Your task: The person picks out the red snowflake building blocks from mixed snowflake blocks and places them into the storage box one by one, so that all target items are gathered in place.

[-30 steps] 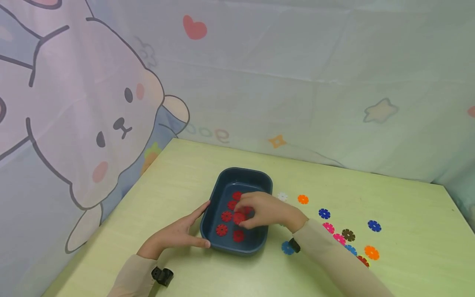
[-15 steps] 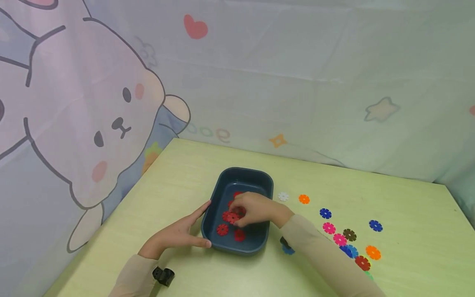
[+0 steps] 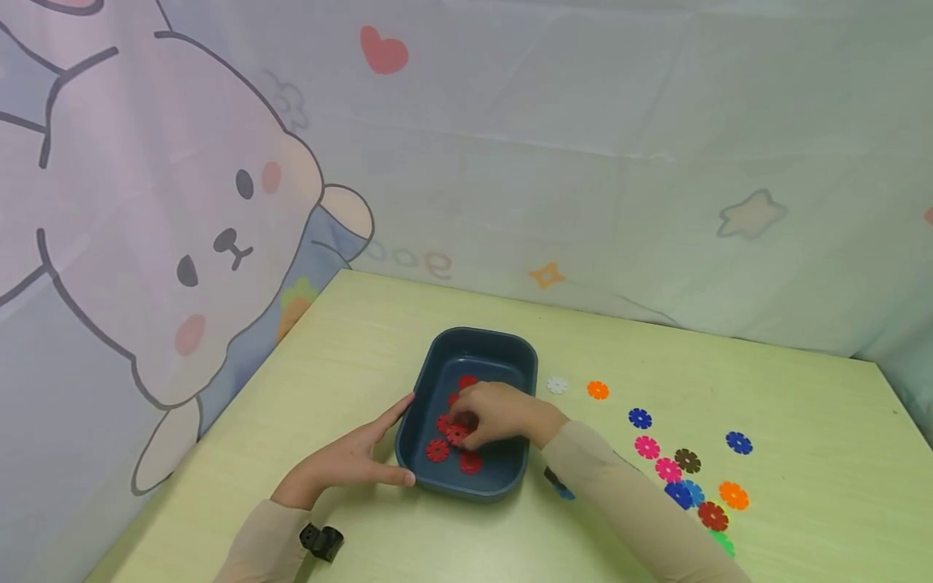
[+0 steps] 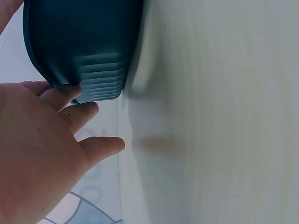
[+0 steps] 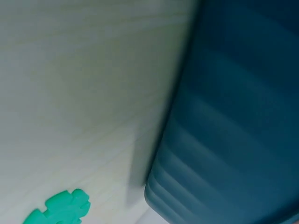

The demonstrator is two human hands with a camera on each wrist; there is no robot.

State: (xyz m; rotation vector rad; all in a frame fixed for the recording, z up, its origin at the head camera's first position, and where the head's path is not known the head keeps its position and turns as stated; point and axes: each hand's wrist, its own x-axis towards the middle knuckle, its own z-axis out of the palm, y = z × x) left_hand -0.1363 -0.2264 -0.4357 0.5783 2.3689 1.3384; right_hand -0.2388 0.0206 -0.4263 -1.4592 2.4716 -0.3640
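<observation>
A dark blue rectangular bin [image 3: 466,491] stands on the table with several red snowflake discs [image 3: 437,450] lying on its floor. My right hand [image 3: 499,411] reaches down inside it, fingers curled, pinching a red snowflake disc [image 3: 457,436] low among the others; another patch of red shows in shadow beneath the palm. Against the bin's left side rests my left hand [image 3: 350,461], thumb at the near corner and fingers extended along the wall. The left wrist view has those fingers [image 4: 84,114] spread by the ribbed outer wall. In the right wrist view the bin's wall [image 5: 224,140] hides the right hand.
Right of the bin lie loose snowflake discs: a white one [image 3: 557,385], orange [image 3: 598,390], dark blue [image 3: 641,419], pink [image 3: 646,447], brown [image 3: 688,461], red [image 3: 713,516] and green [image 3: 722,543]. A light blue disc [image 3: 565,492] is partly under the right sleeve. A printed curtain [image 3: 583,162] hangs behind the table.
My right hand has moved slightly left and lower in the bin, bringing the red snowflake disc beside the others. The left hand stays at the bin's side.
</observation>
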